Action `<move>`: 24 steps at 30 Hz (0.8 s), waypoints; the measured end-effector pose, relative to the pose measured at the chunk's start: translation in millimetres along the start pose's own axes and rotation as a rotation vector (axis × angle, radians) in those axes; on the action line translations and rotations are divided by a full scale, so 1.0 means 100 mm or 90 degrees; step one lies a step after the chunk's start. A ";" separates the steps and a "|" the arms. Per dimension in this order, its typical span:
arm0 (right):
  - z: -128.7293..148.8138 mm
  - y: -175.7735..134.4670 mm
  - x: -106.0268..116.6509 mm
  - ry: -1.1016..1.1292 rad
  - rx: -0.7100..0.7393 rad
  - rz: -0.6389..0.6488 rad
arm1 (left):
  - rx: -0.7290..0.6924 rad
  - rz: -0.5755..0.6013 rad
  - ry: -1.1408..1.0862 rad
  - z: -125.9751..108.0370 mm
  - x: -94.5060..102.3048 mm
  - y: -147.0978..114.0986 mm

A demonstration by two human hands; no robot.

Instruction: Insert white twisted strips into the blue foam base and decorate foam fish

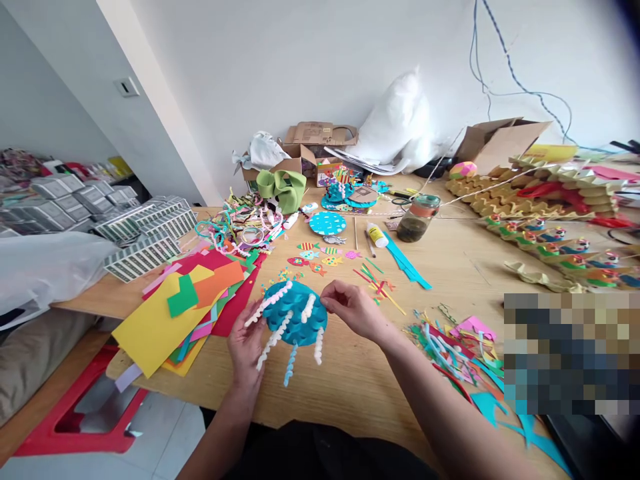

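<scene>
A round blue paper craft disc [300, 307] with a scalloped surface is held up over the table's near side. Coiled white and light-blue pipe cleaners [291, 365] hang from it. My left hand [247, 347] grips its left edge, fingers partly behind it. At its upper right edge, my right hand [353, 307] pinches with thumb and forefinger. Beyond the disc lie several small paper fish [331, 261] in bright colours. Farther back are a blue disc with white marks [327, 225] and a glue bottle [377, 235].
Coloured paper sheets [165, 327] are piled at the left, beside a heap of pipe cleaners [235, 223]. A glass jar [419, 219] stands behind blue paper strips [407, 261]. Paper scraps [465, 347] lie at the right, below egg cartons [550, 193]. A red stool [75, 427] is at lower left.
</scene>
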State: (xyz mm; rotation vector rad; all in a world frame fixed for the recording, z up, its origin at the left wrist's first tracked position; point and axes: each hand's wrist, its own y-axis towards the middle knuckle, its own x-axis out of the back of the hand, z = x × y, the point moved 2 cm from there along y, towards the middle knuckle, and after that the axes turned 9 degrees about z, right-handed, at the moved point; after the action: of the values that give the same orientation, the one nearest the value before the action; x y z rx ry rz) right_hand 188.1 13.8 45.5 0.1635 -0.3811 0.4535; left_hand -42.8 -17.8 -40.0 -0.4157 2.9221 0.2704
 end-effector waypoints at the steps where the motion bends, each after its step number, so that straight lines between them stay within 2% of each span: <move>1: 0.01 -0.01 -0.01 -0.001 -0.001 0.001 | -0.006 0.000 -0.002 -0.01 0.00 0.00; 4: 0.01 -0.03 -0.01 -0.012 -0.005 -0.005 | -0.004 -0.005 -0.024 -0.03 -0.02 0.00; 9: -0.04 -0.07 0.00 -0.002 -0.006 -0.029 | 0.080 -0.005 -0.085 -0.02 -0.04 0.02; 13: -0.10 -0.08 0.03 0.045 -0.010 -0.065 | 0.131 0.061 -0.147 0.01 -0.05 0.03; 17: -0.22 -0.07 0.04 0.153 -0.049 -0.077 | 0.202 0.126 -0.195 0.02 -0.08 0.02; 24: -0.48 -0.04 0.05 0.269 -0.105 -0.136 | 0.251 0.223 -0.165 -0.03 -0.14 -0.02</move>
State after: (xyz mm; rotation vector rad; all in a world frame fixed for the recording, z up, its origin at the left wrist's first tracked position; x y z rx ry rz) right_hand 209.4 23.5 2.9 -0.0538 0.0150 0.2352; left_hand -29.3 -16.4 -34.2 0.1790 2.6811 -0.1945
